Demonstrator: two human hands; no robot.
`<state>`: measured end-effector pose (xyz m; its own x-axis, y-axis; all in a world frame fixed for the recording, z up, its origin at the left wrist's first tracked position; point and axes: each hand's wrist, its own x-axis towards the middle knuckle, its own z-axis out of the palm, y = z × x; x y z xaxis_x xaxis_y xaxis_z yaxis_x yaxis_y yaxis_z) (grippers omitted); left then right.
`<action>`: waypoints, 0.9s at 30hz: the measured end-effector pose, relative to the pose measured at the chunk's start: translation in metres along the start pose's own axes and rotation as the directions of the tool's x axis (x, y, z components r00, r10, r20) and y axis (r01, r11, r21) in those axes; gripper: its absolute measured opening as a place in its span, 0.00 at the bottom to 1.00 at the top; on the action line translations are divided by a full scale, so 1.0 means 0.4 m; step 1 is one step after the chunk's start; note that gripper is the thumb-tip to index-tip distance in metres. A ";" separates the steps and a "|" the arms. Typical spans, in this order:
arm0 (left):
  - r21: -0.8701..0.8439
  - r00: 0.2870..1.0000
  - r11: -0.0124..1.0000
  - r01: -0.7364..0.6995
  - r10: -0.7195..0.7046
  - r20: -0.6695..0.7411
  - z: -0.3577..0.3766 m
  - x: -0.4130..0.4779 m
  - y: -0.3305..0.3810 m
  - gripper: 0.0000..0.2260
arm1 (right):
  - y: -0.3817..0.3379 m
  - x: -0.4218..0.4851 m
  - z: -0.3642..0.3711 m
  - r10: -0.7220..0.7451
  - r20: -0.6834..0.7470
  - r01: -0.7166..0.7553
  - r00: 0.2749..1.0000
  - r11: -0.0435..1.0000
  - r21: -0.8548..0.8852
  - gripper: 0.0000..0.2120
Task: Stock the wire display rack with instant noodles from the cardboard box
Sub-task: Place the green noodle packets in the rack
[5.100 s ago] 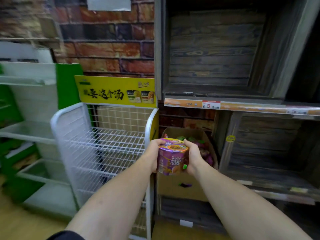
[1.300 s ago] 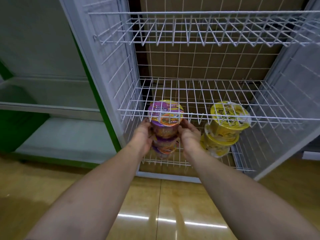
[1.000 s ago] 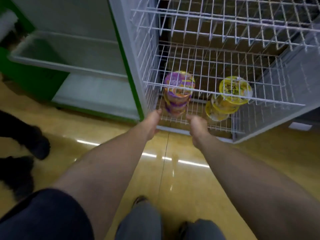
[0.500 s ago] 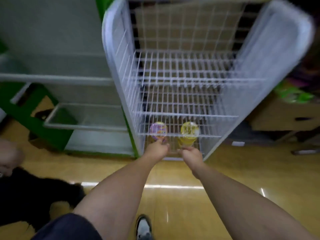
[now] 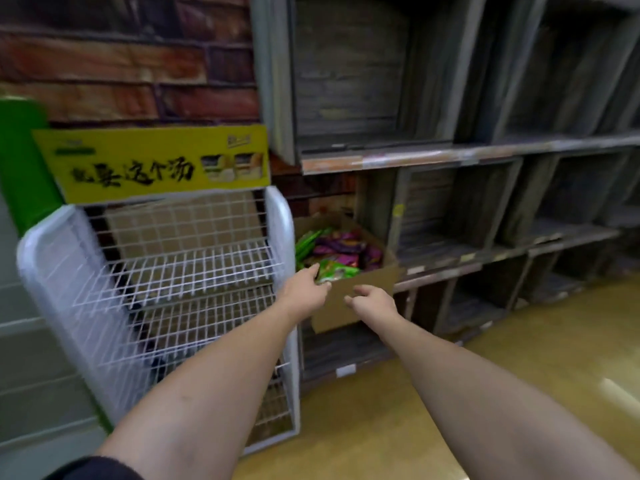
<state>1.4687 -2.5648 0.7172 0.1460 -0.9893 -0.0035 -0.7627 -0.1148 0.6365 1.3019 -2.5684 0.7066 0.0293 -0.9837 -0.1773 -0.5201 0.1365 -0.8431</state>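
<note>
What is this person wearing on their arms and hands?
Almost nothing. Both forearms are bare, and the left hand and right hand show no gloves, rings or watch. Only a dark sleeve edge shows at the upper left arm, at the picture's bottom corner.

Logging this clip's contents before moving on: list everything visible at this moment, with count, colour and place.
wire display rack: one, white, left of centre, visible shelves bare
yellow sign: one, yellow with dark lettering, atop the rack
cardboard box: one, brown, open, right of the rack
noodle packs: several, purple and green, inside the box
wooden shelving: one unit, grey-brown, right, bare compartments
brick wall: red-brown, behind the rack
floor: tan, glossy
left hand: one, open, at the box's near rim
right hand: one, open, before the box's front
</note>
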 end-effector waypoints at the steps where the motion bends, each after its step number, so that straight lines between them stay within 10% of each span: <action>1: 0.020 1.000 1.000 -0.018 0.018 -0.005 0.015 0.005 0.039 0.30 | 0.006 0.005 -0.049 -0.004 -0.022 0.004 1.000 1.000 0.005 0.24; 27: -0.016 0.953 0.953 0.302 -0.301 0.031 0.266 0.689 -0.009 0.33 | 0.037 0.787 -0.134 0.014 0.193 0.012 0.981 0.991 -0.132 0.28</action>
<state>1.4447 -2.8468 0.6319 0.3491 -0.9111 -0.2190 -0.6731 -0.4064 0.6179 1.2577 -2.8822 0.6655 0.1864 -0.9405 -0.2840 -0.6279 0.1083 -0.7708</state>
